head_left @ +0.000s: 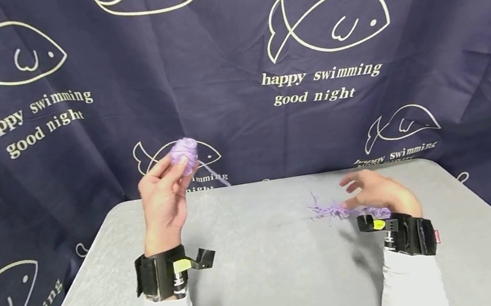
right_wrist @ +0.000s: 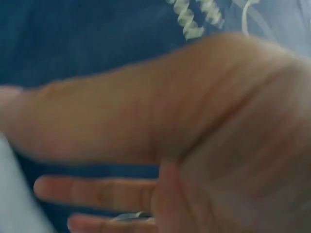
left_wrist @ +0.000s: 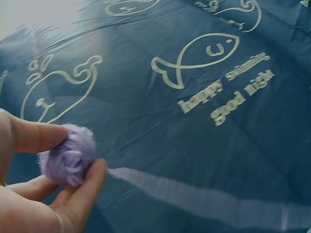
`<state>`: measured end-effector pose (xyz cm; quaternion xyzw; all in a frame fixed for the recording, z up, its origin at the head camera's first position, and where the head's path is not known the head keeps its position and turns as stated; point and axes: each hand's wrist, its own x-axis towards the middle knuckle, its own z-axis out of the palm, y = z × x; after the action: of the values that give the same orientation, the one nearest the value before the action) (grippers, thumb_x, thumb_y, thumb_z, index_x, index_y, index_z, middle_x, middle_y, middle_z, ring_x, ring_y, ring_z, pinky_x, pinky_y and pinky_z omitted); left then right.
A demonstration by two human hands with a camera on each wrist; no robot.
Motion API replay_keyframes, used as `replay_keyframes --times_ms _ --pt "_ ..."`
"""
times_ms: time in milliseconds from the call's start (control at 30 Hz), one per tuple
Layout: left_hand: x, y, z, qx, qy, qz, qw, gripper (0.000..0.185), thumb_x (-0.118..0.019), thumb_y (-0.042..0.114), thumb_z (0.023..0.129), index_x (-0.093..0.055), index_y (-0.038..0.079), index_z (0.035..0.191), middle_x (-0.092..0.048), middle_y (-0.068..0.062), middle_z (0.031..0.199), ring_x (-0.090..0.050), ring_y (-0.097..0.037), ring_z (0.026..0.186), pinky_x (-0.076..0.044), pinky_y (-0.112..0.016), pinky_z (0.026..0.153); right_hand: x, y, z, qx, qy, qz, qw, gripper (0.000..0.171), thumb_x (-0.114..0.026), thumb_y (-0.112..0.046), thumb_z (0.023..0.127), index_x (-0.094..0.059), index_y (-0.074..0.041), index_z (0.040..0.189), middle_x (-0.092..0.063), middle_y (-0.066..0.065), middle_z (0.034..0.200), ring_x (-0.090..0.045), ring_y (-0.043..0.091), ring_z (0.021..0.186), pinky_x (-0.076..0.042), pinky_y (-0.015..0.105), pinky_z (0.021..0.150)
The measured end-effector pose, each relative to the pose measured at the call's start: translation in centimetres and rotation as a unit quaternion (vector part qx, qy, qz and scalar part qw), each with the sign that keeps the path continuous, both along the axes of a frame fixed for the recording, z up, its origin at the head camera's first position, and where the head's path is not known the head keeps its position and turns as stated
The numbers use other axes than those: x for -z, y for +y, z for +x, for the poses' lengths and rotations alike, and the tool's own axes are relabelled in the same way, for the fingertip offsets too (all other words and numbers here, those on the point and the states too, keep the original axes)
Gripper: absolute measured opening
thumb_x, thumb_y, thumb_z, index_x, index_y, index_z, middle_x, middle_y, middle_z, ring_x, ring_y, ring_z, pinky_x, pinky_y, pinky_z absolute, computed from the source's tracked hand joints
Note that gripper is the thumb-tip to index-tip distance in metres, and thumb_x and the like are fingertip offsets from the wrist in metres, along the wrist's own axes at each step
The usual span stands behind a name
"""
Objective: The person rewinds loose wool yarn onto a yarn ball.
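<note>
My left hand [head_left: 164,199] is raised over the table's left side and pinches a small ball of lilac yarn [head_left: 185,154] between thumb and fingers. From the ball a loose strand [head_left: 214,172] trails down to the right; in the left wrist view that strand [left_wrist: 194,196] is blurred. My right hand [head_left: 375,190] hovers at the right, with its fingers apart and nothing visible between them. Just below and behind it a tangle of lilac yarn [head_left: 330,210] lies on the table, partly hidden by the hand and wrist strap. In the right wrist view the extended fingers [right_wrist: 97,191] show, blurred.
The grey table [head_left: 262,267] has rounded far corners. A dark blue curtain [head_left: 233,70] with white fish drawings and lettering hangs right behind its far edge. Both wrists wear black straps [head_left: 163,273] with small camera mounts.
</note>
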<state>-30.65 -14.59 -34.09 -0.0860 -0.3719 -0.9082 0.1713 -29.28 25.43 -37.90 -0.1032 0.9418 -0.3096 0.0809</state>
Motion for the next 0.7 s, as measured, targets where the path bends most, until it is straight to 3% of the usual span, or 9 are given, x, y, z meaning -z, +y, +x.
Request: replay_keyframes --times_ms 133,200,300,367,467,567,700 --pt "0.0 1.2 0.3 0.037 0.004 -0.064 0.9972 0.025 -0.054 -0.021 0.091 -0.065 -0.005 0.107 -0.066 -0.015 0.104 -0.071 -0.024 0.091 -0.061 -0.037 0.083 -1.2 -3.0 -0.1 -0.015 0.125 -0.042 0.991 0.043 -0.078 -0.02 0.089 -0.066 -0.002 0.126 -0.068 0.016 0.123 -0.061 0.038 0.118 -0.049 0.054 0.099" --pt "0.0 1.5 0.6 0.054 0.009 -0.087 0.9947 0.027 -0.054 -0.021 0.09 -0.066 -0.005 0.108 -0.069 -0.014 0.102 -0.071 -0.023 0.09 -0.061 -0.038 0.083 -1.5 -4.8 -0.4 -0.006 0.181 -0.1 0.978 0.032 -0.079 -0.016 0.089 -0.071 -0.004 0.118 -0.072 0.012 0.113 -0.066 0.032 0.109 -0.053 0.046 0.095" --pt "-0.1 2.0 0.9 0.082 0.019 -0.111 0.9902 0.03 -0.055 -0.02 0.09 -0.069 0.0 0.107 -0.071 -0.012 0.099 -0.072 -0.022 0.088 -0.061 -0.039 0.083 -1.5 -7.4 -0.9 -0.006 0.235 -0.199 0.952 0.019 -0.08 -0.012 0.088 -0.075 -0.004 0.105 -0.075 0.008 0.098 -0.07 0.022 0.091 -0.057 0.03 0.081" --pt "-0.2 2.3 1.1 0.1 0.03 -0.12 0.9873 0.032 -0.056 -0.02 0.09 -0.07 0.004 0.106 -0.071 -0.011 0.101 -0.071 -0.023 0.09 -0.061 -0.04 0.084 -1.3 -8.9 -1.1 -0.018 0.249 -0.251 0.935 0.013 -0.079 -0.01 0.089 -0.076 -0.003 0.1 -0.075 0.007 0.092 -0.07 0.018 0.083 -0.057 0.026 0.075" --pt "-0.2 2.8 1.4 0.12 0.052 -0.129 0.983 0.035 -0.056 -0.019 0.09 -0.069 0.009 0.107 -0.069 -0.013 0.107 -0.069 -0.025 0.095 -0.06 -0.044 0.085 -0.9 -10.9 -1.3 -0.043 0.264 -0.293 0.918 0.007 -0.078 -0.01 0.09 -0.077 -0.005 0.095 -0.075 0.005 0.09 -0.07 0.014 0.083 -0.056 0.026 0.079" --pt "-0.3 3.3 1.7 0.131 0.077 -0.136 0.979 0.036 -0.056 -0.019 0.09 -0.069 0.01 0.108 -0.067 -0.015 0.111 -0.068 -0.026 0.1 -0.06 -0.047 0.086 -0.5 -12.6 -1.3 -0.073 0.266 -0.328 0.904 0.004 -0.078 -0.007 0.089 -0.077 -0.006 0.093 -0.074 0.005 0.093 -0.069 0.016 0.092 -0.055 0.033 0.09" --pt "-0.4 3.6 1.8 0.142 0.099 -0.142 0.9747 0.037 -0.055 -0.019 0.091 -0.069 0.009 0.11 -0.068 -0.015 0.111 -0.068 -0.027 0.101 -0.059 -0.048 0.087 -0.1 -14.3 -1.3 -0.123 0.246 -0.399 0.875 0.012 -0.076 0.004 0.086 -0.073 0.002 0.098 -0.071 0.012 0.103 -0.067 0.022 0.101 -0.055 0.038 0.094"
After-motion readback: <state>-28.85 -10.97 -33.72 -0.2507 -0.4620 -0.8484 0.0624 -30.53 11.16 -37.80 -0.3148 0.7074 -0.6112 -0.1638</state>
